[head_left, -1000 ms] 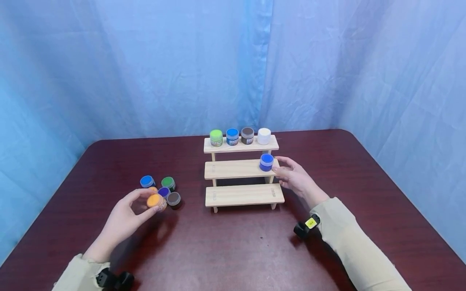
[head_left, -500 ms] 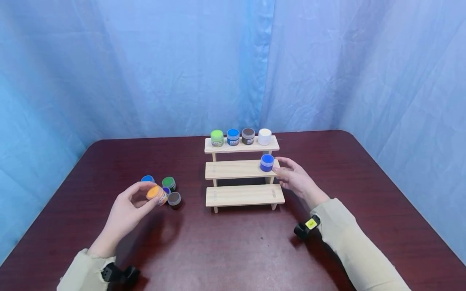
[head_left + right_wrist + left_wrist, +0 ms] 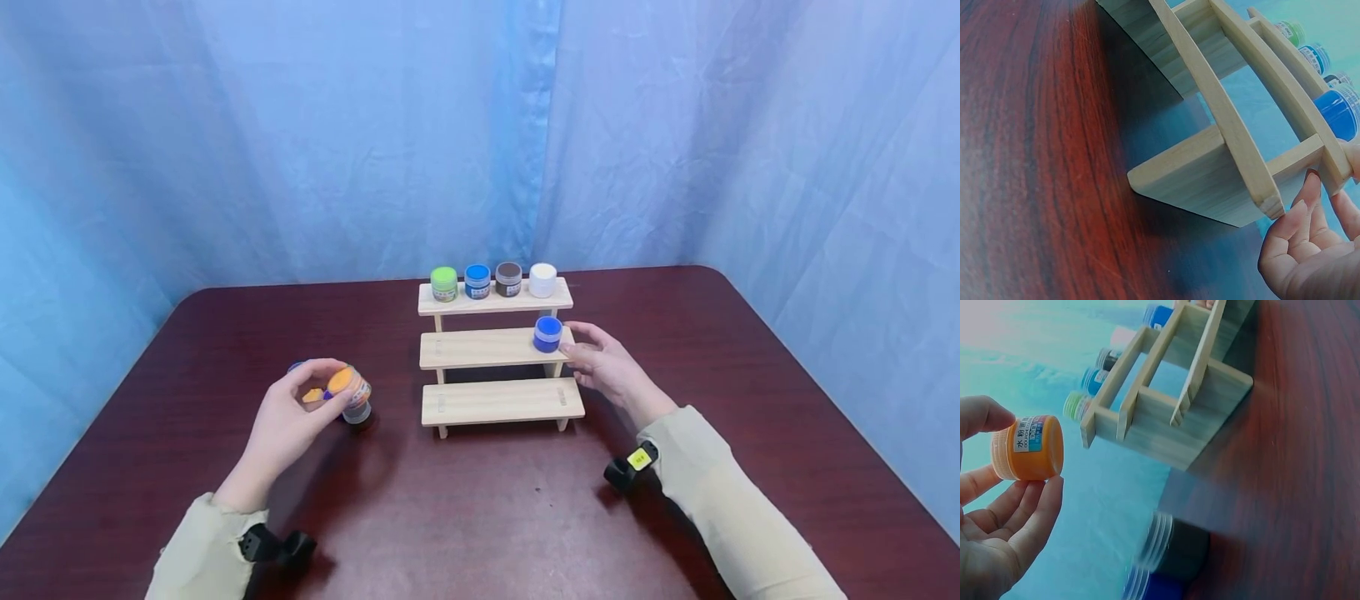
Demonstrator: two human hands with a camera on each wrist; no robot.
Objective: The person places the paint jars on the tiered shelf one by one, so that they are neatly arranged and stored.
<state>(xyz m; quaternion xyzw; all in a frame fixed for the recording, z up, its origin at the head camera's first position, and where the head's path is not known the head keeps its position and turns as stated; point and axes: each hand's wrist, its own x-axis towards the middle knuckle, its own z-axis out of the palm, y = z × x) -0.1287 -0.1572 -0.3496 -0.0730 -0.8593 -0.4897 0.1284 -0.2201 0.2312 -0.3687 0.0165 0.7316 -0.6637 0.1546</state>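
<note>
An orange paint jar (image 3: 349,385) is held between the thumb and fingers of my left hand (image 3: 288,412), raised off the table; its printed label shows in the left wrist view. My right hand (image 3: 611,371) grips the right end of the middle shelf of a three-tier wooden rack (image 3: 480,350). Close to those fingers, a blue paint jar (image 3: 547,335) stands on that shelf. In the right wrist view, the curled fingers (image 3: 1300,219) lie against the rack's end. Along the top shelf stand a light green jar (image 3: 444,284), a blue one, a dark brown one and a white jar (image 3: 543,281).
Beneath and behind the left hand, more jars stand on the dark red table (image 3: 465,517), partly hidden: a black one (image 3: 357,415), another orange one (image 3: 313,395) and blue ones. The bottom shelf (image 3: 502,402) carries no jar. Blue curtains (image 3: 337,142) hang behind the table.
My left hand has moved right and a little away with the orange jar, passing over the other jars and covering some of them. The right hand has stayed at the rack.
</note>
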